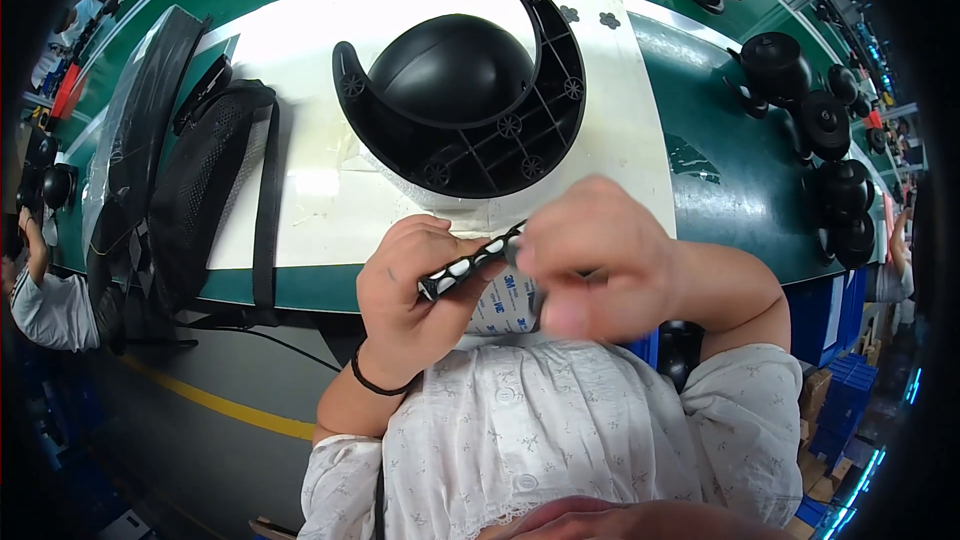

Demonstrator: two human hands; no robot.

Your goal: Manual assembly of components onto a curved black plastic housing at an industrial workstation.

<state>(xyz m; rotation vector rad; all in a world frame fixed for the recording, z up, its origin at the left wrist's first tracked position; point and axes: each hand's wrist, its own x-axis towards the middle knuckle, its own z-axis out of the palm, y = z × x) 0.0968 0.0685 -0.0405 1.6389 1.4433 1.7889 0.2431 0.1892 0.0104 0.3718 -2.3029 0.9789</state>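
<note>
My left hand (392, 285), a dark band at its wrist, grips a sheet of black adhesive pads (472, 265) with white cut-out gaps. Its pale backing paper (503, 306), printed in blue, hangs below. Against the sheet's right end is my right hand (618, 255), blurred, its fingers curled together; whatever they pinch is hidden. Just beyond both hands lies a black crescent-shaped plastic part (475, 155) with a ribbed face and round bosses. A glossy black dome (450, 70) sits within its curve. Two small black flower-shaped pads (609, 20) are stuck near the mat's far right corner.
A white mat (625, 130) covers part of the green table (690, 70). To the left lie a black mesh bag (205, 175) with a strap and a plastic-wrapped black piece (140, 130). Several black round assemblies (825, 125) line the right side. Other people work nearby.
</note>
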